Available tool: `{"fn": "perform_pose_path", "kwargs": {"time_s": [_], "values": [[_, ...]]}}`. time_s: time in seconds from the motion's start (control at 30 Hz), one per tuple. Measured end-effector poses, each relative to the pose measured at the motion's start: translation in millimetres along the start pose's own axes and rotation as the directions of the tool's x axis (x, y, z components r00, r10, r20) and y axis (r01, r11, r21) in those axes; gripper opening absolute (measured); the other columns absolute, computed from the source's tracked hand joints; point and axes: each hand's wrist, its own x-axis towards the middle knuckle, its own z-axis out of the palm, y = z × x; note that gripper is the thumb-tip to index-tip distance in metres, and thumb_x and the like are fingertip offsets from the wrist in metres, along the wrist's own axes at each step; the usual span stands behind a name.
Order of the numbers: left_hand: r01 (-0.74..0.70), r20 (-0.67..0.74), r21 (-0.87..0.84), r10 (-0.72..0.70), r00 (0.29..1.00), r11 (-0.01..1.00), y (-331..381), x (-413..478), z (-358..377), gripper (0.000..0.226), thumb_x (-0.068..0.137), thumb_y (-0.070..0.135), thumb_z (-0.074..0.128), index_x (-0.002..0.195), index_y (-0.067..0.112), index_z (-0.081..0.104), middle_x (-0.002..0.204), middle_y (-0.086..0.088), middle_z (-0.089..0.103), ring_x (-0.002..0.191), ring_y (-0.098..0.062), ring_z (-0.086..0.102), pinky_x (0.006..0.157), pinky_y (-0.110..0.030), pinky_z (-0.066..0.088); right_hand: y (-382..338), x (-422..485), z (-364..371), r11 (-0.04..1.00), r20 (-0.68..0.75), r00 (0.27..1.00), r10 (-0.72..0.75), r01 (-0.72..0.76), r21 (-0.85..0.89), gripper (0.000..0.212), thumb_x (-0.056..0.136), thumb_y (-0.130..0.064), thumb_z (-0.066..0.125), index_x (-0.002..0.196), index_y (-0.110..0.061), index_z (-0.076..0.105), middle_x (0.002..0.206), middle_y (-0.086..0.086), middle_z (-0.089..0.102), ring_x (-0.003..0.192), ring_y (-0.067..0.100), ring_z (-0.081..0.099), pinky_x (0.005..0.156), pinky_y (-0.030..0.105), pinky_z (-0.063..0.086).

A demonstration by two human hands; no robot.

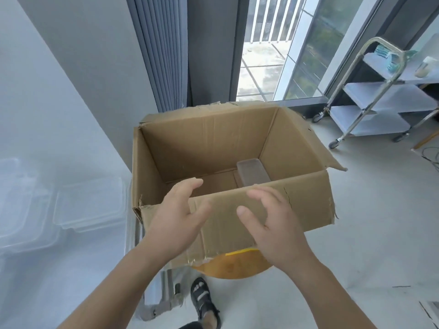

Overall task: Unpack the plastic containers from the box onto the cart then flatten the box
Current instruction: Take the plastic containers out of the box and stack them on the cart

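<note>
Both hands, left hand (pixel 177 210) and right hand (pixel 270 224), hovered open and empty above the box's (pixel 209 138) near wall, so the reach should go deep to the far right corner, where one container (pixel 253 173) lay (others sat on the cart (pixel 71 269)).

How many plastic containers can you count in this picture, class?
3. One container lies in the box, against its right wall; a clear container and a second clear container sit on the white surface left of it. The near wall may hide more.
</note>
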Motion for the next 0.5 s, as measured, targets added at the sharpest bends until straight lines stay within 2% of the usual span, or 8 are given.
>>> {"fn": "perform_pose_path", "kwargs": {"time_s": [0.07, 0.2, 0.3, 0.4, 0.5], "values": [[-0.017, 0.006, 0.008, 0.017, 1.000, 1.000, 3, 31, 2, 0.049, 0.098, 0.037, 0.053, 0.145, 0.027, 0.043, 0.150, 0.012, 0.041, 0.132, -0.006, 0.042, 0.099, -0.018, 0.032, 2, 27, -4, 1.000, 0.006, 1.000, 0.018, -0.018, -0.020, 0.039, 0.095, -0.045, 0.056, 0.131, -0.029, 0.055, 0.137, -0.021, 0.044, 0.131, -0.004, 0.036, 0.107, 0.019, 0.031], [-0.032, 0.035, -0.010, 0.032, 0.999, 0.999, 10, 87, 6, 0.051, 0.099, 0.037, 0.052, 0.147, 0.024, 0.041, 0.153, 0.013, 0.037, 0.139, 0.000, 0.031, 0.104, -0.015, 0.026, 7, 84, -10, 0.998, 0.016, 1.000, 0.025, -0.024, -0.059, 0.042, 0.094, -0.043, 0.057, 0.133, -0.028, 0.054, 0.138, -0.020, 0.044, 0.127, -0.004, 0.039, 0.104, 0.022, 0.038], [-0.012, 0.054, -0.006, 0.013, 0.998, 1.000, 12, 122, 9, 0.052, 0.099, 0.038, 0.052, 0.147, 0.023, 0.041, 0.153, 0.012, 0.038, 0.138, -0.005, 0.036, 0.111, -0.021, 0.029, 14, 122, -9, 0.996, 0.024, 0.999, 0.033, -0.030, -0.089, 0.042, 0.094, -0.041, 0.057, 0.133, -0.025, 0.054, 0.137, -0.018, 0.046, 0.131, 0.002, 0.041, 0.102, 0.022, 0.036], [0.022, 0.063, -0.015, -0.021, 0.998, 1.000, 15, 147, 12, 0.051, 0.099, 0.038, 0.052, 0.147, 0.023, 0.041, 0.152, 0.012, 0.039, 0.132, -0.011, 0.044, 0.110, -0.026, 0.034, 22, 154, -7, 0.995, 0.045, 0.999, 0.027, -0.023, -0.100, 0.042, 0.093, -0.040, 0.058, 0.132, -0.023, 0.056, 0.138, -0.015, 0.047, 0.133, 0.004, 0.041, 0.104, 0.022, 0.033], [0.069, 0.063, -0.014, -0.068, 0.996, 0.997, 16, 170, 22, 0.051, 0.099, 0.038, 0.051, 0.147, 0.023, 0.041, 0.152, 0.011, 0.039, 0.133, -0.010, 0.043, 0.110, -0.025, 0.034, 36, 183, -5, 0.993, 0.088, 0.996, 0.022, -0.012, -0.117, 0.043, 0.093, -0.041, 0.057, 0.133, -0.023, 0.055, 0.141, -0.012, 0.046, 0.133, 0.005, 0.040, 0.106, 0.023, 0.033]]}}
